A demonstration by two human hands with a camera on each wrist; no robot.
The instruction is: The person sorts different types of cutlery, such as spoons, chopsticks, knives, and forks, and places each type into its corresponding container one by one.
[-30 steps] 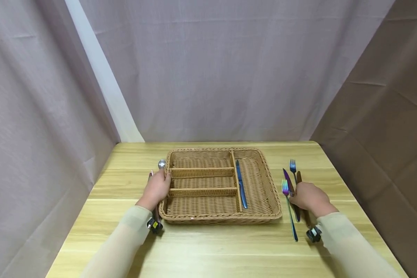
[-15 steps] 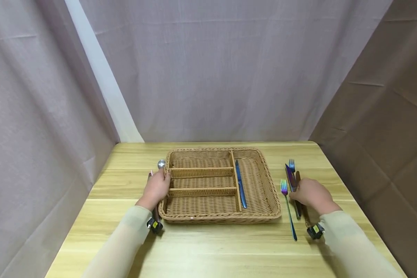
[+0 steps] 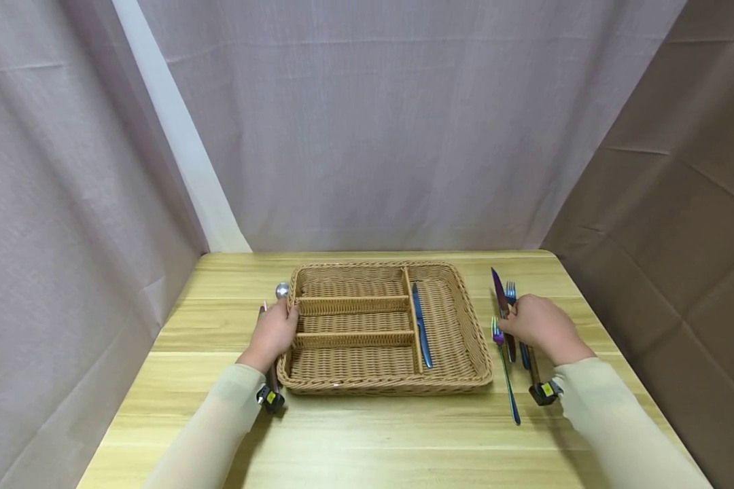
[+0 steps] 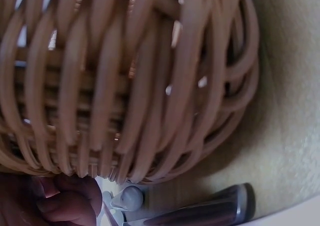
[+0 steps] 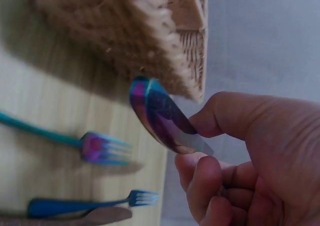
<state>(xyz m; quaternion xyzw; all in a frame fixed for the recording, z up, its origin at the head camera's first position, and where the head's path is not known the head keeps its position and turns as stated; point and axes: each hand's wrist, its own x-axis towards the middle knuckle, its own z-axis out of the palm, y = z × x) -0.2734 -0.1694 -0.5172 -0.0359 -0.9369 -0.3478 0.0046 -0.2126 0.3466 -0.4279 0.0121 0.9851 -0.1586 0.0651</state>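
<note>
My left hand [image 3: 274,333] grips the left rim of a wicker cutlery basket [image 3: 391,385], thumb over the edge; its fingers [image 4: 75,201] show under the weave in the left wrist view. A blue knife [image 3: 423,333] lies in the basket's right compartment. Right of the basket, my right hand [image 3: 544,327] pinches a purple iridescent knife [image 3: 498,285] between thumb and fingers. In the right wrist view this knife [image 5: 160,116] is held up over the table, end toward the camera. Below it lie an iridescent fork [image 5: 95,148], a blue fork [image 5: 90,206] and a brown knife [image 5: 107,215].
A round-ended silver utensil [image 3: 283,290] and a dark-handled piece [image 4: 200,211] lie left of the basket, partly hidden by my left hand and arm. Dividers [image 3: 355,334] split the basket into compartments. Grey curtains [image 3: 404,136] hang behind the wooden table [image 3: 373,441].
My right hand has picked up the purple knife, first sliding it across the blue fork, then raising it and shifting slightly left and away. My left hand stays on the basket rim.
</note>
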